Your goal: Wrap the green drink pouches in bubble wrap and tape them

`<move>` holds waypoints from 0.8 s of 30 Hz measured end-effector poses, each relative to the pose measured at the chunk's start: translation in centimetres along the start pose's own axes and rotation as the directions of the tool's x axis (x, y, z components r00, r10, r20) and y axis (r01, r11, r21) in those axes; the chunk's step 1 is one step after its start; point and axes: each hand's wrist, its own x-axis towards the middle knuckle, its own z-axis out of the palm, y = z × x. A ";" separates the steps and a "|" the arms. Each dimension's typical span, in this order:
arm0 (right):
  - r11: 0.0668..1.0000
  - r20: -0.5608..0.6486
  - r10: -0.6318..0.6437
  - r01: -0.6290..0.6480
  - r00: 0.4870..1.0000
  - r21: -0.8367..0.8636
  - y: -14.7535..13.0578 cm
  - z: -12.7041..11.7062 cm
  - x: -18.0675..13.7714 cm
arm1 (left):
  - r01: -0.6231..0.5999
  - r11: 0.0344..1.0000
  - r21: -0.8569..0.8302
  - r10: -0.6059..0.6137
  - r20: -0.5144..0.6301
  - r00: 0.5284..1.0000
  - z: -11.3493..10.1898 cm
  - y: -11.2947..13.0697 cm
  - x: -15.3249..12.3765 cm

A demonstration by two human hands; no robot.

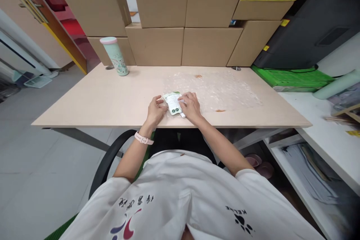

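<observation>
A small white and green packet [172, 102] lies on clear bubble wrap [219, 89] near the front of the table. My right hand [191, 108] rests on the packet's right side, fingers curled over it and over a small white item [182, 114] that sticks out at the lower right. What that item is, I cannot make out. At the packet's left edge is my left hand [156, 111], its fingers apart and bent a little, beside the wrap. A pink watch band circles the left wrist.
Brown cardboard boxes [157, 47] are stacked along the back of the table [84, 101]. A mint tumbler [116, 57] with a pink lid stands at the back left. To the right are a green box [292, 78], a dark case [312, 26] and a white shelf [323, 131].
</observation>
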 end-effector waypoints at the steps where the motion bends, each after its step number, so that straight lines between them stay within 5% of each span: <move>1: 0.999 0.043 -0.029 0.031 0.999 -0.045 -0.2 -0.2 -0.2 | 0.057 0.996 -0.070 -0.057 0.013 0.998 0.0 0.3 -0.1; 6: 0.998 0.139 -0.001 0.010 0.990 -0.061 -1.0 -0.5 -1.0 | 0.168 0.961 -0.220 -0.157 0.069 0.985 0.4 1.9 -1.5; 11: 0.975 0.153 0.092 -0.121 0.984 0.188 -2.5 -0.5 -1.7 | -0.113 0.946 -0.305 0.126 0.023 0.992 1.9 3.1 -4.5; 15: 0.925 0.190 0.083 -0.146 0.978 0.352 -2.5 -0.7 -2.2 | -0.419 0.908 -0.032 0.419 0.119 0.900 3.7 2.7 -6.2; 19: 0.965 0.148 0.076 -0.110 0.986 0.237 -0.6 -1.6 -2.8 | -0.599 0.744 0.297 0.522 0.301 0.798 4.1 0.9 -5.9; 24: 0.994 0.081 0.090 -0.084 0.993 -0.074 0.4 -2.4 -4.2 | -0.708 0.595 0.379 0.554 0.445 0.704 3.2 -0.4 -5.3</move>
